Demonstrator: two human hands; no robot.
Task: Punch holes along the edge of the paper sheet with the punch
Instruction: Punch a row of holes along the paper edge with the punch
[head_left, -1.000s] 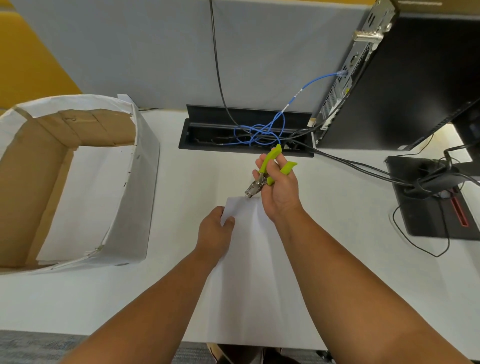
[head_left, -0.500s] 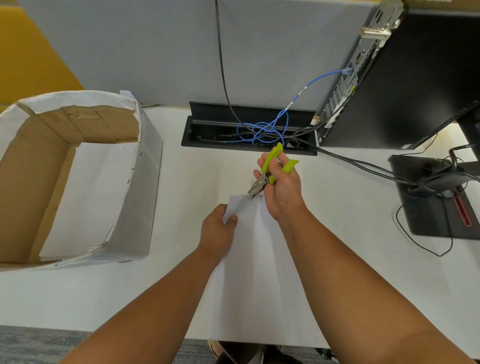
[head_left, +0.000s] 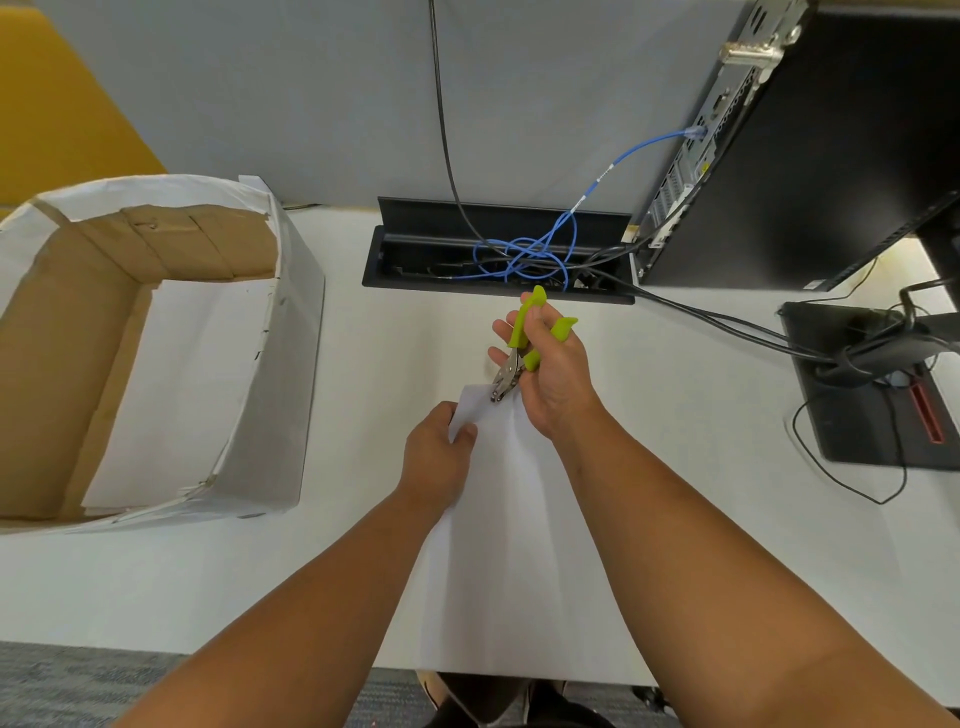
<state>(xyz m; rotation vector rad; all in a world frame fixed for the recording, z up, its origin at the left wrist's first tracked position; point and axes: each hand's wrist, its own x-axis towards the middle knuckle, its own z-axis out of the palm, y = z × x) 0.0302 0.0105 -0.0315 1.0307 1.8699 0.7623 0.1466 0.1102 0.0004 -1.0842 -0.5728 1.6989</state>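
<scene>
A white paper sheet (head_left: 511, 540) lies lengthwise on the white desk, reaching from the front edge toward the middle. My left hand (head_left: 436, 460) pinches its far left corner. My right hand (head_left: 550, 376) grips a hole punch (head_left: 519, 345) with lime-green handles and metal jaws. The jaws point down and sit over the sheet's far edge, just right of the left hand's corner. Both handles stick out above the fingers, spread apart.
A paper-covered cardboard box (head_left: 283, 395) stands open at the left. A black cable tray (head_left: 498, 254) with blue and black cables is set in the desk behind the hands. A black computer tower (head_left: 810, 140) and a monitor base (head_left: 872, 395) stand at the right.
My right hand has brought the punch down so its jaws now sit over the paper's far edge; before they hovered just beyond it. The left hand keeps hold of the corner.
</scene>
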